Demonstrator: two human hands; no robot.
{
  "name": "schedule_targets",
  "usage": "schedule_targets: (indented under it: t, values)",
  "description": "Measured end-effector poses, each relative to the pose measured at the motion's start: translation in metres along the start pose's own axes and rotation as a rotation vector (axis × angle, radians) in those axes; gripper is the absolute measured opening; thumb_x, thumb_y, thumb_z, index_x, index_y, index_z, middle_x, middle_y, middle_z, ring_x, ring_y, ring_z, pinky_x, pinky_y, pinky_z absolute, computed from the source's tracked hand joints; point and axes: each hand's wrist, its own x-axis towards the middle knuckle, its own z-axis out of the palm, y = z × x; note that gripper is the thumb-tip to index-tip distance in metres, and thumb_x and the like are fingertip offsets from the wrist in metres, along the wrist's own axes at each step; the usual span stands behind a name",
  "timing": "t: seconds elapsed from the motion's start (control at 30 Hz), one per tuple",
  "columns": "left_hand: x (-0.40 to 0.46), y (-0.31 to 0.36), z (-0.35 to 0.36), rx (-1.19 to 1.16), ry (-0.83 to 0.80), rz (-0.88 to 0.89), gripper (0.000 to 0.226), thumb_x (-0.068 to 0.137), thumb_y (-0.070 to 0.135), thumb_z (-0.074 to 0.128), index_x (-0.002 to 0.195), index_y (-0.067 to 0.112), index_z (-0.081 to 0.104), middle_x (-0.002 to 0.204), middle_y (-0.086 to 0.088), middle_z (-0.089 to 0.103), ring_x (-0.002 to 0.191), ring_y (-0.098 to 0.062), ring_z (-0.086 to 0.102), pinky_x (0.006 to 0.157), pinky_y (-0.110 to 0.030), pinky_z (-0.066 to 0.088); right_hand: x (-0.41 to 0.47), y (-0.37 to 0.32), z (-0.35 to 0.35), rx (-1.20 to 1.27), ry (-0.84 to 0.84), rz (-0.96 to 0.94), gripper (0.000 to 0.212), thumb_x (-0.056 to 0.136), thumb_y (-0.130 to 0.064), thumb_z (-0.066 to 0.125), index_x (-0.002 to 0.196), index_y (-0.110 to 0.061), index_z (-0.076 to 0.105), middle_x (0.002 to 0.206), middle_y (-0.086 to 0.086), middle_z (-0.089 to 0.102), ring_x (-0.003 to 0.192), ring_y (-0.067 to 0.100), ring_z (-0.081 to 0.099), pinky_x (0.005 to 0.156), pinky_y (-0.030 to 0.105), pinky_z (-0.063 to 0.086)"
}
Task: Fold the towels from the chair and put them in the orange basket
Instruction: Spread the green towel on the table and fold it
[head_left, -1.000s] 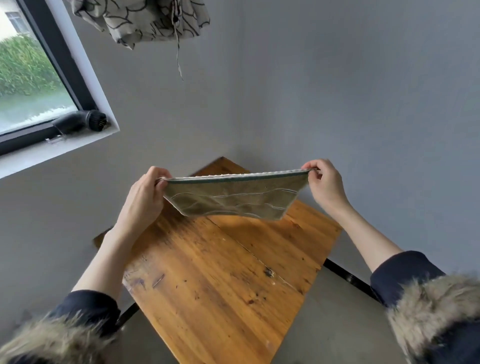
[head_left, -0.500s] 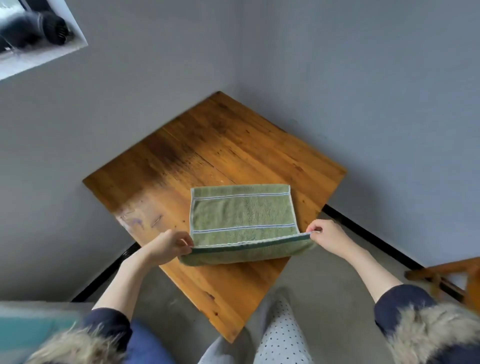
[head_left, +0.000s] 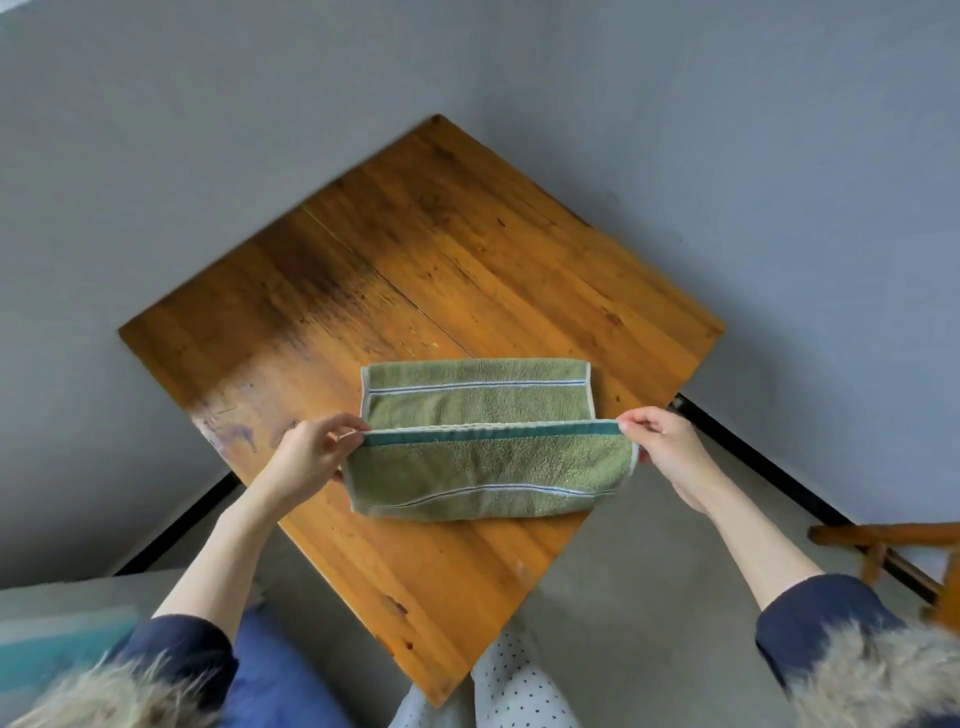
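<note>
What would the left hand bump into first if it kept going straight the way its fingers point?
The left hand points rightward along the raised edge of the green towel it pinches. Going on, it would probably meet the right hand holding the other corner, though depth is hard to judge.

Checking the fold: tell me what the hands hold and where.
Both hold the green towel: left hand and right hand pinch the two corners of its dark-banded edge.
</note>
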Motion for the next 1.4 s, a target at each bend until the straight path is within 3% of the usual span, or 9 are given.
schedule_targets:
  t: [0.17, 0.47, 0.67, 0.83, 1.0, 1.1, 1.23, 1.3, 1.4]
  values:
    - [0.041, 0.009, -0.003, 0.052, 0.138, 0.023, 0.010, 0.092, 0.012, 0.055, 0.093, 0.017, 0.063, 0.089, -0.007, 0.066, 0.060, -0.017, 0.066, 0.060, -0.036, 0.055, 0.048, -0.018, 0.008, 0.002, 0.023, -0.069, 0.010, 0.093, -0.012, 0.052, 0.098, -0.012, 0.060, 0.096, -0.002, 0.059, 0.093, 0.013, 0.053, 0.073, 0.019, 0.039]
    - [0.107, -0.001, 0.001, 0.125, 0.155, -0.064, 0.010, 0.090, 0.012, 0.057, 0.096, 0.010, 0.064, 0.099, -0.009, 0.061, 0.058, -0.017, 0.064, 0.052, -0.019, 0.043, 0.116, -0.023, 0.027, 0.024, 0.051, -0.062, 0.009, 0.092, -0.012, 0.053, 0.093, -0.015, 0.062, 0.089, -0.007, 0.060, 0.089, 0.010, 0.054, 0.079, 0.022, 0.038]
    - [0.142, -0.012, 0.014, 0.142, 0.194, -0.106, 0.008, 0.087, 0.012, 0.061, 0.091, 0.013, 0.067, 0.094, -0.010, 0.065, 0.074, -0.028, 0.060, 0.073, -0.033, 0.045, 0.147, -0.013, 0.040, 0.005, 0.084, -0.005, 0.010, 0.093, -0.010, 0.052, 0.093, -0.011, 0.062, 0.089, 0.000, 0.060, 0.088, 0.015, 0.054, 0.080, 0.025, 0.039]
    - [0.153, -0.022, 0.031, 0.136, 0.265, -0.106, 0.010, 0.087, 0.012, 0.060, 0.094, 0.011, 0.067, 0.093, -0.005, 0.060, 0.078, -0.022, 0.054, 0.070, -0.028, 0.036, 0.161, 0.005, 0.054, -0.053, 0.167, 0.023, 0.011, 0.094, -0.009, 0.050, 0.093, -0.014, 0.059, 0.093, 0.003, 0.059, 0.089, 0.018, 0.053, 0.078, 0.027, 0.038]
    - [0.156, -0.035, 0.047, 0.029, 0.450, -0.123, 0.023, 0.087, 0.020, 0.062, 0.108, 0.011, 0.057, 0.104, -0.013, 0.049, 0.082, -0.025, 0.054, 0.079, -0.034, 0.044, 0.163, 0.013, 0.067, -0.402, 0.407, -0.165, 0.016, 0.091, -0.014, 0.054, 0.101, -0.010, 0.065, 0.107, 0.010, 0.056, 0.101, 0.029, 0.049, 0.083, 0.032, 0.033]
    - [0.139, -0.030, 0.056, 0.214, 0.605, 0.026, 0.031, 0.092, 0.015, 0.051, 0.121, 0.005, 0.049, 0.117, -0.021, 0.048, 0.105, -0.035, 0.048, 0.094, -0.043, 0.039, 0.145, 0.015, 0.077, -0.522, 0.530, -0.366, 0.028, 0.092, -0.022, 0.048, 0.114, -0.009, 0.060, 0.120, 0.012, 0.055, 0.109, 0.030, 0.048, 0.091, 0.040, 0.035]
    - [0.103, -0.023, 0.097, 0.457, 0.449, 0.223, 0.043, 0.093, 0.024, 0.038, 0.135, 0.014, 0.042, 0.143, -0.016, 0.039, 0.135, -0.036, 0.028, 0.112, -0.053, 0.018, 0.112, 0.031, 0.112, -0.722, 0.294, -0.579, 0.044, 0.094, -0.032, 0.039, 0.135, -0.015, 0.045, 0.146, 0.010, 0.038, 0.136, 0.025, 0.028, 0.114, 0.049, 0.015]
    - [0.093, -0.028, 0.117, 0.515, 0.358, 0.181, 0.048, 0.093, 0.032, 0.036, 0.139, 0.021, 0.038, 0.150, -0.012, 0.031, 0.140, -0.033, 0.018, 0.114, -0.053, 0.008, 0.107, 0.044, 0.121, -0.765, 0.226, -0.583, 0.050, 0.093, -0.036, 0.040, 0.140, -0.017, 0.039, 0.151, 0.010, 0.027, 0.141, 0.027, 0.020, 0.116, 0.050, 0.010]
    - [0.093, -0.039, 0.124, 0.588, 0.294, 0.087, 0.052, 0.093, 0.040, 0.032, 0.143, 0.026, 0.034, 0.152, -0.009, 0.026, 0.142, -0.030, 0.016, 0.114, -0.054, 0.007, 0.112, 0.056, 0.118, -0.824, 0.205, -0.487, 0.058, 0.094, -0.044, 0.035, 0.145, -0.019, 0.028, 0.155, 0.011, 0.014, 0.143, 0.027, 0.012, 0.117, 0.047, 0.011]
